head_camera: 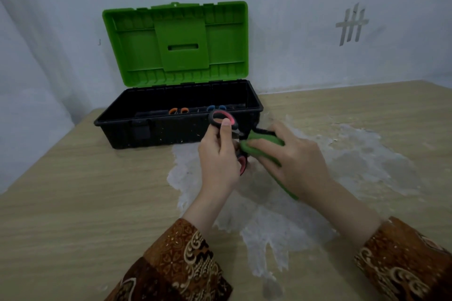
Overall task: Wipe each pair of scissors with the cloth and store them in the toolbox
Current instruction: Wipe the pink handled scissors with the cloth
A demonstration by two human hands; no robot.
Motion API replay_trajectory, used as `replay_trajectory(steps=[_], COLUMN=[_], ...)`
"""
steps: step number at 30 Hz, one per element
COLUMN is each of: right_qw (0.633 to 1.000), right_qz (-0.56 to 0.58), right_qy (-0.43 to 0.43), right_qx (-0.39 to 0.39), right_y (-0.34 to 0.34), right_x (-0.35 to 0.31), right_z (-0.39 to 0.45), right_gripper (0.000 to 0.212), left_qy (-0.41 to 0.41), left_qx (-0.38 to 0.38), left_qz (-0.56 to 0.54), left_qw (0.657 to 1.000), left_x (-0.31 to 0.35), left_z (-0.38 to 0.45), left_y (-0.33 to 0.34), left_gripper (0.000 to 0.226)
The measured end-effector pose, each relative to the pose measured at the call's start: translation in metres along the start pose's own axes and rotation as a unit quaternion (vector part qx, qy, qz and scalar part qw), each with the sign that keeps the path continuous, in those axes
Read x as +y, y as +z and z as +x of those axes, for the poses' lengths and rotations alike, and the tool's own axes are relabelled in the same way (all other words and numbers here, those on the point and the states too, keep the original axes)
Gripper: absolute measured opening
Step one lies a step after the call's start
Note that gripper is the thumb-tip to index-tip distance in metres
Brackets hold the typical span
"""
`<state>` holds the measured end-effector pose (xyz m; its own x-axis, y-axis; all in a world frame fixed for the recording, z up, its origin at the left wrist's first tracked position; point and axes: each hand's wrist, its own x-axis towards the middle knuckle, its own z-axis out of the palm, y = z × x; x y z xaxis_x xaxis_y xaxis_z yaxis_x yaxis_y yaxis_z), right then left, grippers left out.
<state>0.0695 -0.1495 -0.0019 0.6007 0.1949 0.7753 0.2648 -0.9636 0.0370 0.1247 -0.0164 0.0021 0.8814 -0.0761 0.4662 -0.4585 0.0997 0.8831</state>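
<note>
Risk: cloth [263, 148], gripped by right hand [297, 161], snagging blades; pink-handled scissors [221, 118], pinched by left hand [219, 161], slipping onto counter [73, 203].

The open toolbox [171, 127] stands on the table [73, 190] against the wall [293, 32]. Two pairs of scissors [178, 111] [216, 108] lie inside. Both hands [220, 154] [296, 159] hold a third pair [223, 118] and the cloth [264, 145] just before it.

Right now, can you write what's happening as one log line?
left hand: holds pink-handled scissors | right hand: wipes blades with green cloth | black toolbox: green lid open, orange-handled scissors and blue-handled scissors inside
</note>
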Motion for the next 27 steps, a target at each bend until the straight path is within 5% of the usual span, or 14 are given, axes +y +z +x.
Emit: replay_trajectory(steps=[6, 10, 14, 19, 27], right_qw=[0.999, 0.998, 1.0, 0.997, 0.999], right_qz=[-0.029, -0.007, -0.015, -0.004, 0.004], right_qy=[0.016, -0.06, -0.006, -0.074, 0.025], right_qx=[0.027, 0.02, 0.016, -0.007, 0.021], right_y=[-0.007, -0.002, -0.003, -0.001, -0.004], right_x=[0.007, -0.01, -0.009, -0.01, 0.004], right_z=[0.008, 0.003, 0.011, 0.005, 0.004], right_gripper=[0.014, 0.016, 0.02, 0.017, 0.022], left_qy=[-0.015, 0.002, -0.037, -0.048, -0.097], left_qx=[-0.012, -0.022, -0.024, -0.042, -0.053], left_qz=[-0.003, 0.021, -0.032, -0.032, -0.083], left_qw=[1.0, 1.0, 0.999, 0.997, 0.99], left_x=[0.003, 0.0, 0.003, 0.002, 0.001], left_z=[0.006, 0.004, 0.005, 0.005, 0.006], left_y=[-0.004, -0.005, -0.006, -0.007, -0.003], left_gripper=[0.029, 0.029, 0.029, 0.031, 0.027])
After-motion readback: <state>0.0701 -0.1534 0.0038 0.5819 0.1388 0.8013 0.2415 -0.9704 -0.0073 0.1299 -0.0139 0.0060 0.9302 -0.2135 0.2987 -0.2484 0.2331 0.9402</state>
